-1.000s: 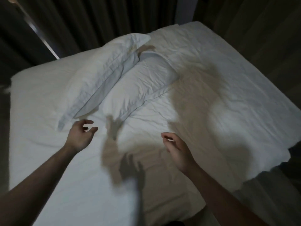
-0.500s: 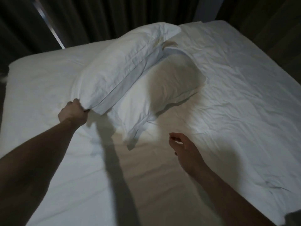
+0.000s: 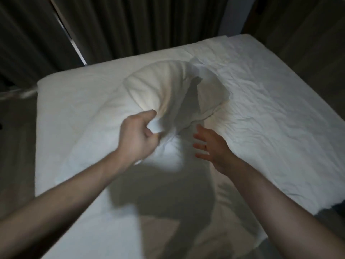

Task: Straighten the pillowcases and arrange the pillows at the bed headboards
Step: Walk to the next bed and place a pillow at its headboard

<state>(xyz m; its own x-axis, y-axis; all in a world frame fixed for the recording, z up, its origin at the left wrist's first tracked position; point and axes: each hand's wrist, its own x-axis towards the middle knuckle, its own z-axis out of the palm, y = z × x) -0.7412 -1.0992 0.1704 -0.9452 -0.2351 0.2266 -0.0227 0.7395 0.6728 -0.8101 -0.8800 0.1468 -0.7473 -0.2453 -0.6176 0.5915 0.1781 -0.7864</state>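
Centrally on the bed (image 3: 78,101), a white pillow (image 3: 158,86) is seen bunched and lifted at its near end, and every other place is given from it. Its near corner is gripped by the left hand (image 3: 138,135): the thumb and fingers are curled round a fold of the pillowcase cloth, so that the fabric is gathered into creases at the fist. The far end of the pillow is rounded and is turned toward the curtains (image 3: 130,25).

Just to the right of the pillow, a second pillow (image 3: 211,90) is partly seen; it lies flat on the sheet, and its left part is covered by the first pillow and by a dark shadow, so its full outline cannot be told. Near the gripped corner and slightly to its right, the right hand (image 3: 211,144) is held with its fingers spread and straight and the palm turned toward the pillow; nothing is held in it, and whether the fingertips touch the cloth cannot be told.

Beyond the pillow, dark pleated curtains are hung behind the far edge of the bed, with a narrow bright gap to the pillow's far left. To the right of the pillow the sheet is heavily wrinkled. Nearer than the pillow, a broad shadow is cast across the sheet between the two forearms.
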